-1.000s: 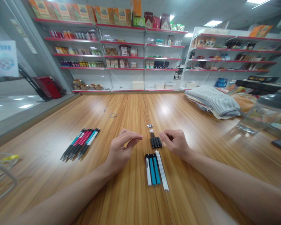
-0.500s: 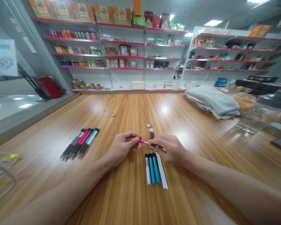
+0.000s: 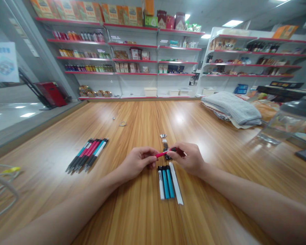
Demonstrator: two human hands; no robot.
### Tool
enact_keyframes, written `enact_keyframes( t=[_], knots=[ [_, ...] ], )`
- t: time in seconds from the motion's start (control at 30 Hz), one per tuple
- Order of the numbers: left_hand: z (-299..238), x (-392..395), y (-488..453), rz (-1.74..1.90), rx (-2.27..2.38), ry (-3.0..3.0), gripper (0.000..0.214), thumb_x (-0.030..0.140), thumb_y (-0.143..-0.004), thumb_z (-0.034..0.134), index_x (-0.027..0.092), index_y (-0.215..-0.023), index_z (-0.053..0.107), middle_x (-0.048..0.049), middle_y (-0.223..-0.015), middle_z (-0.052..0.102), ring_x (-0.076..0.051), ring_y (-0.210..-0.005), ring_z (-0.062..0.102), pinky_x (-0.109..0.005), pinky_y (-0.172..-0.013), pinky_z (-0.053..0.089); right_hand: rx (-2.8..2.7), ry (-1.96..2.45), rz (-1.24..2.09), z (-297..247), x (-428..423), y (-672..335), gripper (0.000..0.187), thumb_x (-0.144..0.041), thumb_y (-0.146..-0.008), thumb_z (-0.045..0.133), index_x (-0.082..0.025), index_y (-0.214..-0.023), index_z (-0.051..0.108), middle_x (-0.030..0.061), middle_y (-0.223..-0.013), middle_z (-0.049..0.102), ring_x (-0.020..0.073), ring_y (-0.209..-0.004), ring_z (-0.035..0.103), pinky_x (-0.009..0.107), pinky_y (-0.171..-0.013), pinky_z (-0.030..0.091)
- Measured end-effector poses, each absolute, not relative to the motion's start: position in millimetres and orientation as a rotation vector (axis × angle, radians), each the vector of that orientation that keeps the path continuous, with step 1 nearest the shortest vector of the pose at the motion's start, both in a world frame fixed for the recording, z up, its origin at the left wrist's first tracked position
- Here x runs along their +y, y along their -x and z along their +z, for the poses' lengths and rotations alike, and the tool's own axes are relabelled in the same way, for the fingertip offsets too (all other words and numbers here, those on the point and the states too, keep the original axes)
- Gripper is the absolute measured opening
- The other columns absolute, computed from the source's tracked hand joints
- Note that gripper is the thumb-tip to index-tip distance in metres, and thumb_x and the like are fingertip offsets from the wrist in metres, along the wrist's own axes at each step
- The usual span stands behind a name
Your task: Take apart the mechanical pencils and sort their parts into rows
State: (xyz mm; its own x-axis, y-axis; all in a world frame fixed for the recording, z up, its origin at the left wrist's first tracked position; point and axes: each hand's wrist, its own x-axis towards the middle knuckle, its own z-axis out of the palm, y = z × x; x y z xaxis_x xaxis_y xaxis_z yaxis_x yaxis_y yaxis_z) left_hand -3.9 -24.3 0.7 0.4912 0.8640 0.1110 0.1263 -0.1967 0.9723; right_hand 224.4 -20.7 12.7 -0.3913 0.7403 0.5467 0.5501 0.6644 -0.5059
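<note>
My left hand (image 3: pixel 139 161) and my right hand (image 3: pixel 190 157) both pinch one red pen (image 3: pixel 165 153), held level above the wooden table (image 3: pixel 142 211). The left fingers grip its red barrel; the right fingers close on its dark end. Just below lie pen barrels (image 3: pixel 165 178), one white and two blue, beside thin white refills (image 3: pixel 176 183). Behind the held pen sit small black parts and metal tips (image 3: pixel 163 137), partly hidden by my fingers. A row of several finished red and blue pens (image 3: pixel 88 160) lies to the left.
A folded striped cloth (image 3: pixel 232 110) and a clear lidded jar (image 3: pixel 288 122) stand at the right. A small ring (image 3: pixel 122 124) lies further back. Grey cable (image 3: pixel 2 190) curls at the left edge. Store shelves (image 3: pixel 132 58) fill the background.
A second ago my hands were apart and empty-looking over the parts. They came together on a red pen, and the right end of it has since risen slightly.
</note>
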Motion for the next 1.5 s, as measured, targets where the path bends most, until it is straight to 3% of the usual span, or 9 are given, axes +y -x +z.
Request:
enact_keyframes(
  t=[0.23, 0.47, 0.6, 0.73, 0.93, 1.1, 1.33, 1.5],
  knots=[
    [-4, -24, 2, 0.907, 0.896, -1.596, 0.022, 0.031, -0.083, 0.06, 0.011, -0.092, 0.064, -0.0032, -0.066, 0.063, -0.012, -0.058, 0.059, -0.024, -0.056, 0.048, -1.875, 1.132, 0.326, 14, -22, -225, 0.034, -0.048, -0.086, 0.052, -0.016, -0.081, 0.064, 0.0029, -0.065, 0.061, 0.0108, -0.055, 0.052, 0.022, -0.055, 0.041],
    [-6, -18, 2, 1.004, 1.013, -1.508, 0.024, 0.035, -0.084, 0.059, 0.012, -0.088, 0.061, -0.0036, -0.07, 0.065, -0.011, -0.052, 0.059, -0.022, -0.049, 0.048, -1.442, 1.154, 0.655, 3, 5, -231, 0.04, -0.053, -0.085, 0.052, -0.014, -0.076, 0.059, 0.0037, -0.063, 0.064, 0.0077, -0.044, 0.052, 0.018, -0.039, 0.04],
    [-7, -18, 2, 1.035, 1.061, -1.504, 0.024, 0.038, -0.085, 0.057, 0.013, -0.084, 0.06, -0.0024, -0.068, 0.064, -0.009, -0.05, 0.056, -0.02, -0.046, 0.046, -1.217, 1.119, 0.88, -5, 29, -243, 0.037, -0.05, -0.079, 0.061, -0.013, -0.08, 0.06, 0.0093, -0.08, 0.069, 0.0101, -0.051, 0.06, 0.016, -0.032, 0.04],
    [-8, -19, 4, 1.052, 1.074, -1.51, 0.023, 0.036, -0.085, 0.056, 0.014, -0.085, 0.062, -0.0014, -0.065, 0.061, -0.009, -0.05, 0.055, -0.02, -0.045, 0.044, -1.099, 1.131, 1.004, -11, 42, -253, 0.031, -0.04, -0.073, 0.07, -0.012, -0.081, 0.062, 0.0106, -0.082, 0.07, 0.0112, -0.056, 0.063, 0.014, -0.033, 0.042],
    [-16, 11, 5, 1.177, 1.107, -1.503, 0.023, 0.032, -0.082, 0.058, 0.013, -0.094, 0.06, -0.0015, -0.065, 0.061, -0.01, -0.051, 0.056, -0.021, -0.046, 0.044, -1.03, 1.181, 0.924, -18, 75, -255, 0.02, -0.032, -0.074, 0.066, -0.012, -0.073, 0.06, 0.008, -0.07, 0.069, 0.0078, -0.044, 0.056, 0.014, -0.03, 0.039],
    [-19, 56, -7, 1.112, 1.378, -1.78, 0.02, 0.033, -0.083, 0.054, 0.014, -0.085, 0.061, -0.0009, -0.061, 0.062, -0.009, -0.043, 0.051, -0.02, -0.04, 0.037, -1.052, 1.235, 0.781, -17, 94, -249, 0.024, -0.036, -0.08, 0.057, -0.013, -0.074, 0.06, 0.0091, -0.074, 0.07, 0.0078, -0.043, 0.055, 0.015, -0.028, 0.038],
    [-17, 65, -17, 1.125, 1.445, -2.06, 0.011, 0.029, -0.075, 0.065, 0.019, -0.072, 0.068, -0.0022, -0.072, 0.067, -0.014, -0.065, 0.058, -0.026, -0.063, 0.043, -1.305, 1.22, 0.765, -19, 78, -253, 0.033, -0.046, -0.082, 0.054, -0.014, -0.076, 0.06, 0.0097, -0.077, 0.071, 0.011, -0.049, 0.059, 0.016, -0.031, 0.04],
    [-19, 61, -15, 1.011, 1.431, -2.332, 0.012, 0.03, -0.077, 0.065, 0.019, -0.074, 0.067, -0.0027, -0.079, 0.068, -0.016, -0.073, 0.059, -0.026, -0.065, 0.043, -1.499, 1.26, 0.695, -15, 75, -250, 0.033, -0.046, -0.082, 0.054, -0.015, -0.075, 0.061, 0.0067, -0.073, 0.071, 0.0096, -0.045, 0.056, 0.018, -0.036, 0.041]
  ],
)
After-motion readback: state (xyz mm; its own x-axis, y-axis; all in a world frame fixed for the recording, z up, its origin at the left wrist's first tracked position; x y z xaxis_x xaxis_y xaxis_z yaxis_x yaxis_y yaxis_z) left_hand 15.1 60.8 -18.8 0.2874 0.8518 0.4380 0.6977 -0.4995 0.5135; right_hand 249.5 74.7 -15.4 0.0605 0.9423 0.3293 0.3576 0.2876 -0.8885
